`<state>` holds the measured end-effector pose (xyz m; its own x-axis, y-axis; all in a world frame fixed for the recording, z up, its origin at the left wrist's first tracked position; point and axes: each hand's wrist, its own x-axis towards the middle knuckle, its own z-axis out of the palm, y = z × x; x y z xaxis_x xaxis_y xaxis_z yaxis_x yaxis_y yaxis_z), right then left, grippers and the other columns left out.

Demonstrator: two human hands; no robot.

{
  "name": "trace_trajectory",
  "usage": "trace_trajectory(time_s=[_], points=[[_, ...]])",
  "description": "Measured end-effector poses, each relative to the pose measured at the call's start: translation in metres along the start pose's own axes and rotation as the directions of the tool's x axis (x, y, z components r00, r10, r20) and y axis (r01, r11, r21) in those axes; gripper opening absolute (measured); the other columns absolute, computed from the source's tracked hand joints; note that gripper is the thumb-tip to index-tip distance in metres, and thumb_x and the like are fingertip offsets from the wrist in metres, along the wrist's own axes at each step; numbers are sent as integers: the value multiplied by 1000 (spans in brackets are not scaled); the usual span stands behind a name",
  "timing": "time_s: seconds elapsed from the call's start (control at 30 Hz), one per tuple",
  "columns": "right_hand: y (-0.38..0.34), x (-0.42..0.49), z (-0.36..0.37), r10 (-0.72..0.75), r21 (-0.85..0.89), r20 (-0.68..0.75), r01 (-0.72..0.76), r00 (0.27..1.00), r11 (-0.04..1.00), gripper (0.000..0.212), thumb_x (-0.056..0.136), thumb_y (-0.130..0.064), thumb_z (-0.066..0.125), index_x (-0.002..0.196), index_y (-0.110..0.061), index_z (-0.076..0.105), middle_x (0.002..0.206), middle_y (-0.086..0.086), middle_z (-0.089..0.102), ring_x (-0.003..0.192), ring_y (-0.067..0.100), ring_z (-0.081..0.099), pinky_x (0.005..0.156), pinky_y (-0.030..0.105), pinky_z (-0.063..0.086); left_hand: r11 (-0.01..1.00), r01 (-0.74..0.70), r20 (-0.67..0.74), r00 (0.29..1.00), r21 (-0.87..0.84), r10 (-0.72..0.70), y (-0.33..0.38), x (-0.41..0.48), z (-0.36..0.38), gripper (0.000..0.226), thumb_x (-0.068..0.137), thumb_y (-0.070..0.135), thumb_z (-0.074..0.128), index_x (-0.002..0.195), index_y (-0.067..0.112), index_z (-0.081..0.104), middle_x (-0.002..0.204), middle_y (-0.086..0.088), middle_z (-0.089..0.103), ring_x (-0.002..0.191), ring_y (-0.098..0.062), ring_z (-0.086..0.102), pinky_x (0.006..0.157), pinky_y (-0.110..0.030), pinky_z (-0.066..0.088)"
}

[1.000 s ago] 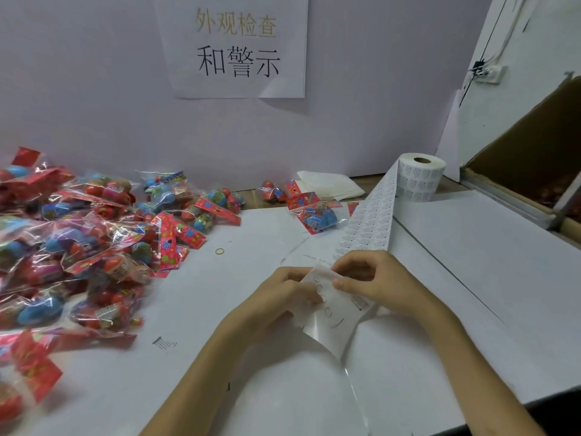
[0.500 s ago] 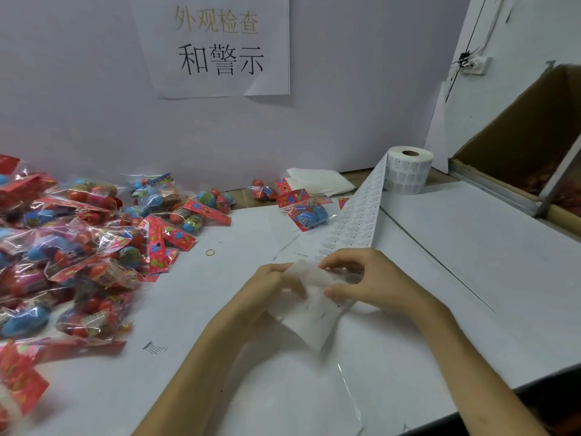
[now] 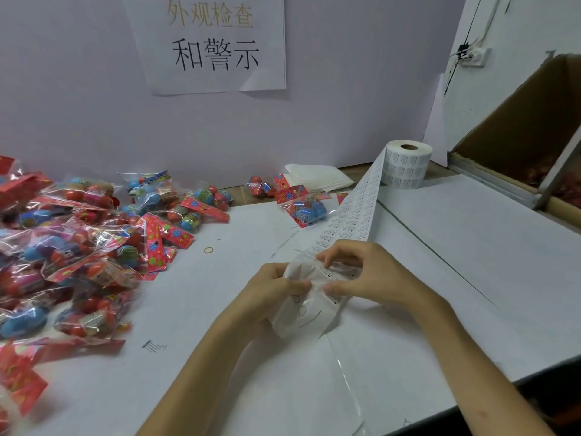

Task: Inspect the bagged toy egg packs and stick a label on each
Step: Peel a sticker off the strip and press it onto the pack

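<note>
1. head view: both hands met in front of the label roll (image 3: pixel 408 168), on the strip of labels (image 3: pixel 355 215) running down from it.
2. left hand (image 3: pixel 273 287) pinched the strip's loose end; right hand (image 3: pixel 371 278) pinched it too, fingers curled.
3. bagged egg packs (image 3: pixel 78 247) lay heaped well left of the roll, untouched.

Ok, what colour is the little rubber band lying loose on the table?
Yellow. The rubber band shows in the head view, near the egg packs.

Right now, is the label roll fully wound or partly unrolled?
Partly unrolled: a label strip runs from the upright label roll down to the right hand.
</note>
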<state>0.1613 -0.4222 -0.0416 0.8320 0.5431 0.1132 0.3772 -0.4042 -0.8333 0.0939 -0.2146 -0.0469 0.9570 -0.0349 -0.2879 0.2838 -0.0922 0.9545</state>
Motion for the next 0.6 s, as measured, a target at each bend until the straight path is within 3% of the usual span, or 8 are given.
trace_trajectory(time_s=[0.17, 0.37, 0.6], points=[[0, 0, 2, -18, 19, -32, 19, 999, 1000, 28, 71, -12, 89, 86, -27, 71, 118, -16, 73, 112, -5, 66, 99, 21, 52, 999, 4, 4, 1000, -44, -4, -1, 1, -2, 7, 96, 6, 66, 96, 6, 73, 84, -9, 71, 75, -24, 67, 69, -29, 49], [-3, 0, 4, -50, 15, -78, 52, 996, 999, 26, 74, -9, 89, 79, -30, 74, 108, -17, 76, 104, -1, 69, 99, 21, 52, 998, -24, -14, 1000, -54, 23, -2, 3, -1, 19, 96, 8, 67, 110, -4, 71, 97, -18, 71, 88, -30, 67, 83, -40, 48], [-5, -2, 2, -39, 38, -89, 43, 995, 998, 21, 74, -7, 88, 81, -24, 79, 105, -14, 77, 104, 2, 70, 101, 28, 53, 999, -32, -22, 999, -12, 32, -2, 3, -1, 17, 98, 7, 65, 111, 0, 72, 95, -13, 72, 87, -27, 67, 82, -37, 50]])
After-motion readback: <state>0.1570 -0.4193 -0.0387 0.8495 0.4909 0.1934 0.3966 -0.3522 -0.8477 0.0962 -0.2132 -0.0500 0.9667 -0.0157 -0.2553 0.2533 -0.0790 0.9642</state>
